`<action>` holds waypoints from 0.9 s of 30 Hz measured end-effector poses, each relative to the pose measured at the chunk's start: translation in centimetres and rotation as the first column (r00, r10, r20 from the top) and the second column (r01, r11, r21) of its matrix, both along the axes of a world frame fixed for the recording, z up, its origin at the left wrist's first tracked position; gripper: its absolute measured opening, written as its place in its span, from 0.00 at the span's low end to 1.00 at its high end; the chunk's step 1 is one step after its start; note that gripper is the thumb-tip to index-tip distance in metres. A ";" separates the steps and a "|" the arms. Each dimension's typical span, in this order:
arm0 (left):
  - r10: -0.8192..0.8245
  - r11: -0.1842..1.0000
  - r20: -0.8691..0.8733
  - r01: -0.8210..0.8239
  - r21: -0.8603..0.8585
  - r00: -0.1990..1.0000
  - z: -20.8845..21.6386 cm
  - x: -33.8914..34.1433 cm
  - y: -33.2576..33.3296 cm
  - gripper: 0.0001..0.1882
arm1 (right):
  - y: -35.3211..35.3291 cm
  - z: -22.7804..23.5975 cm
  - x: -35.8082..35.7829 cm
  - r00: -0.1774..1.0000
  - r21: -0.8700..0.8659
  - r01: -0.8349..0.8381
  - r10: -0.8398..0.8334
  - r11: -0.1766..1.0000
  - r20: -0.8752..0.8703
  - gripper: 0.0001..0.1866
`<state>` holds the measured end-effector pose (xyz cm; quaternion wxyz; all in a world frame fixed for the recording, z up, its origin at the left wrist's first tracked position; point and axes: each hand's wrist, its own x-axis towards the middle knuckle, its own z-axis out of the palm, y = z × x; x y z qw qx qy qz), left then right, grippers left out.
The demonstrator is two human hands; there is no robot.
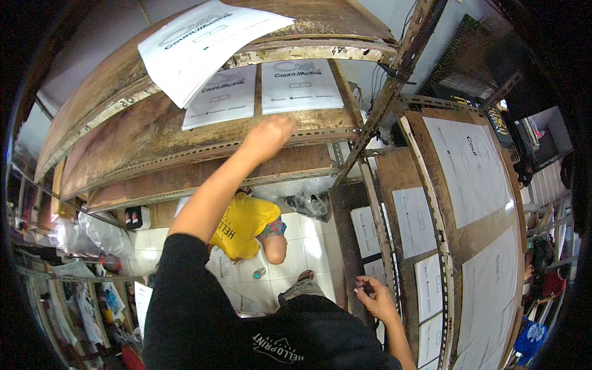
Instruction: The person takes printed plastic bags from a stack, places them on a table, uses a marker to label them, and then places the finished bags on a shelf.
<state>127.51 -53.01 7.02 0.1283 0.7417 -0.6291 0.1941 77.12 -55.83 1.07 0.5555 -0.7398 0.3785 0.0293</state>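
My left hand (271, 137) reaches up to the front edge of a wooden shelf (148, 145). Its fingers are smeared by motion, and nothing shows clearly in them. Just beyond it lies a stack of white printed sheets (302, 92) on that shelf, with a second white stack (222, 102) to its left. A curling pile of white sheets (197, 46) hangs over the edge of the upper shelf. Low on the right, my right hand (375, 299) has its fingers curled together beside a rack; a small dark thing shows at the fingertips, too small to name.
A person in a yellow shirt (246, 225) crouches on the tiled floor below the shelves. On my right, a metal-framed rack (441, 296) bears boards with white sheets (472, 169). Clear plastic bags (105, 234) sit at the left, near a crowded lower rack.
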 end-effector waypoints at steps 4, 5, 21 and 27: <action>0.096 0.983 0.057 -0.104 0.150 0.994 -4.3 8.0 -5.4 0.12 | 0.3 1.8 0.4 0.998 -0.112 -0.035 0.029 0.993 -0.058 0.20; 0.149 0.963 0.093 -0.166 0.212 0.984 -4.7 8.7 -6.4 0.12 | 0.5 1.8 0.0 0.999 -0.119 -0.019 0.015 0.993 -0.039 0.20; 0.374 0.881 0.177 -0.408 0.239 0.911 -8.0 8.7 -7.5 0.09 | -1.2 2.3 -4.8 0.992 -0.286 -0.058 0.088 0.957 0.094 0.22; 0.495 0.852 0.113 -0.506 0.133 0.862 -7.7 7.0 -4.0 0.07 | -4.5 4.2 3.8 0.907 -0.346 -0.207 0.312 0.915 0.282 0.19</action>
